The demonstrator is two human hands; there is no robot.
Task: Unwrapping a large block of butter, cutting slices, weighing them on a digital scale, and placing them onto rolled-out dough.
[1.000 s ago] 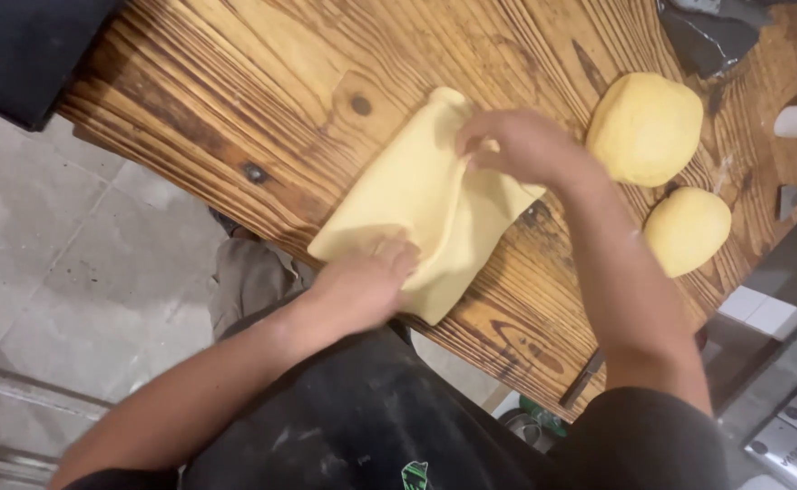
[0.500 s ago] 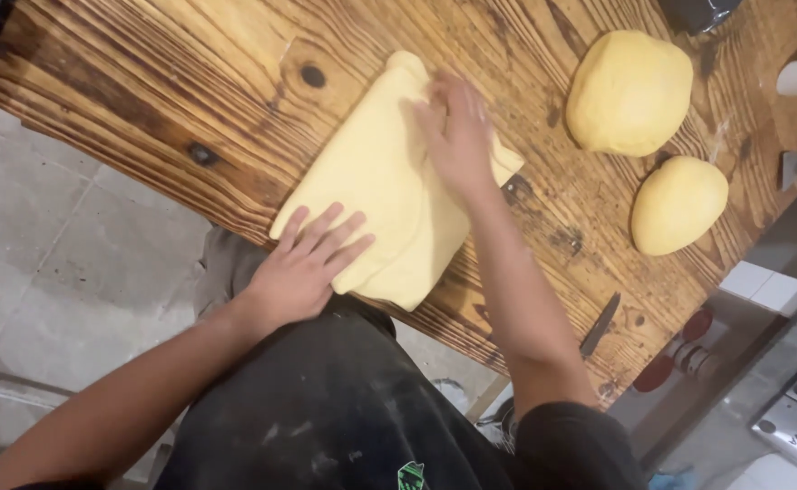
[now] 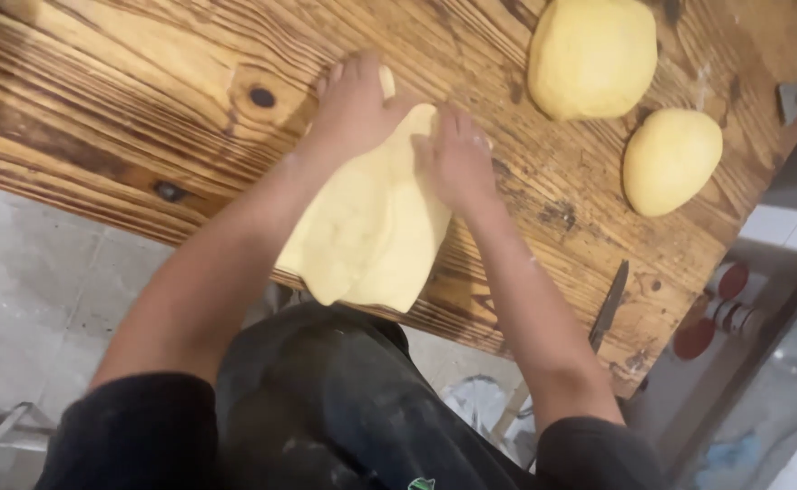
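dough slab (image 3: 371,227), frame centre: left hand (image 3: 353,104) moved from near edge to far end; right hand (image 3: 457,163) beside it. fingers flat, pressing, not clenched; folding underway.

The dough sheet (image 3: 371,227) and two dough balls (image 3: 592,56) (image 3: 671,160) are pale yellow, the table (image 3: 126,100) is golden-brown wood with dark streaked grain and black knots, the apron (image 3: 326,408) is black, and the floor (image 3: 26,290) is grey.

No packages, labels, signs or screens visible.
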